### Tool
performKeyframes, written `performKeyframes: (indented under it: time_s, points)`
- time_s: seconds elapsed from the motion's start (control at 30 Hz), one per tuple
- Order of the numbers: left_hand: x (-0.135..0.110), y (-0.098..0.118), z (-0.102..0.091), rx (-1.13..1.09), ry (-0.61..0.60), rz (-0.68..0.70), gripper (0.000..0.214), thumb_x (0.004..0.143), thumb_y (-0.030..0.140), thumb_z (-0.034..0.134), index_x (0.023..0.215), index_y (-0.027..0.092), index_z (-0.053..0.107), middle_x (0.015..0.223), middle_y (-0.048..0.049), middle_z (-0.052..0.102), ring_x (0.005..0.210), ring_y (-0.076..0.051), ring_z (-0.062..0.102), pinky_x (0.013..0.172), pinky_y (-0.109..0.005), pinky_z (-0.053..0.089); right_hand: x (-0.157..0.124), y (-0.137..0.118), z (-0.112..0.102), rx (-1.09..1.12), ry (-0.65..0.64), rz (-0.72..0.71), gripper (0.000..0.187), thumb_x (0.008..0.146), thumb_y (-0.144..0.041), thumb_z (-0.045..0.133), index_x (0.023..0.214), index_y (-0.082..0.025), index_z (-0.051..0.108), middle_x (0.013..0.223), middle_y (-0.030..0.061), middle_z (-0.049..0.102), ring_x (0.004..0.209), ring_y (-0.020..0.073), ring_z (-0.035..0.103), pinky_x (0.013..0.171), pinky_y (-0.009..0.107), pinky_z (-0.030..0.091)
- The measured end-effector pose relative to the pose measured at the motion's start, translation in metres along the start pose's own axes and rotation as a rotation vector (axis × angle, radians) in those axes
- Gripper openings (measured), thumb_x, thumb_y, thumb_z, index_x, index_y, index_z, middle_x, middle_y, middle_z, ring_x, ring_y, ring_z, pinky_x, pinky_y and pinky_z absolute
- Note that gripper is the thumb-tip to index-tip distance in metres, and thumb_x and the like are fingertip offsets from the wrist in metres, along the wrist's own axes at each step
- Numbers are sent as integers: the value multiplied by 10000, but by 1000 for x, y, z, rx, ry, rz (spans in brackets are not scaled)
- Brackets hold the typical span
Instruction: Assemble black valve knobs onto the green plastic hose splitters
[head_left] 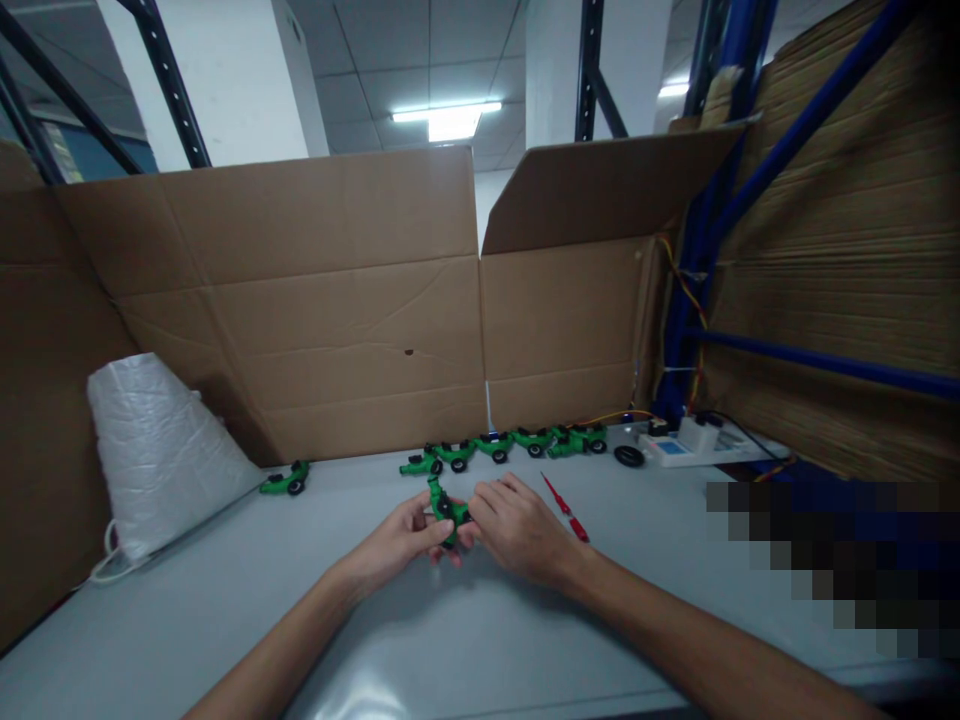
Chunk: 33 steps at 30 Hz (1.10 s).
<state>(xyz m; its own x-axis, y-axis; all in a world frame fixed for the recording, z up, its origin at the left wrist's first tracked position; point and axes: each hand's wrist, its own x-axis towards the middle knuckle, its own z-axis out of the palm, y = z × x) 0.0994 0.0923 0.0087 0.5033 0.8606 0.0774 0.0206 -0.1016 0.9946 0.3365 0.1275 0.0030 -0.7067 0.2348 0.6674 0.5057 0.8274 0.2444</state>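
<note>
A small green toy vehicle [439, 500] with black parts is held over the table, tilted with one end pointing up. My left hand [409, 535] grips it from the left, thumb lying across its lower part. From the right, my right hand [517, 525] closes its curled fingers at the toy's other side. Those fingers hide that side, so any small part between them cannot be made out. On the table just right of my right hand lies a red screwdriver [566, 508], apart from it.
Several similar green toy vehicles [493, 446] stand in a row along the cardboard wall [337, 330]. Another green toy [287, 480] sits at the left by a white wrapped bundle [165, 460]. A black ring [628, 457] lies near a white power strip [705, 445].
</note>
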Motion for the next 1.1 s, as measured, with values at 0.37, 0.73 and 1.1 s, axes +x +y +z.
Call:
performKeyframes:
  time_s: [0.37, 0.73, 1.1]
  points:
    - [2, 1, 5, 39, 62, 30, 557, 953, 601, 729, 1241, 148, 583, 994, -114, 771, 691, -159, 713, 613, -234, 469, -4, -2, 10, 123, 73, 159, 274, 1155, -352, 430, 958, -209, 556, 841, 35, 677, 737, 231, 601, 757, 382, 342]
    - [6, -12, 12, -31, 196, -38, 547, 978, 702, 614, 1132, 180, 558, 817, 9, 597, 659, -123, 605, 520, -200, 409, -7, -3, 8, 356, 57, 237, 177, 1093, -351, 578, 1198, -211, 557, 1092, 91, 718, 971, 273, 663, 859, 398, 436]
    - [5, -14, 14, 182, 206, -3, 574, 1012, 723, 519, 1121, 164, 589, 765, 8, 616, 565, -98, 515, 503, -203, 384, -4, -10, 10, 200, 42, 192, 37, 1061, -246, 542, 1058, -208, 544, 958, 73, 665, 877, 267, 618, 811, 400, 414]
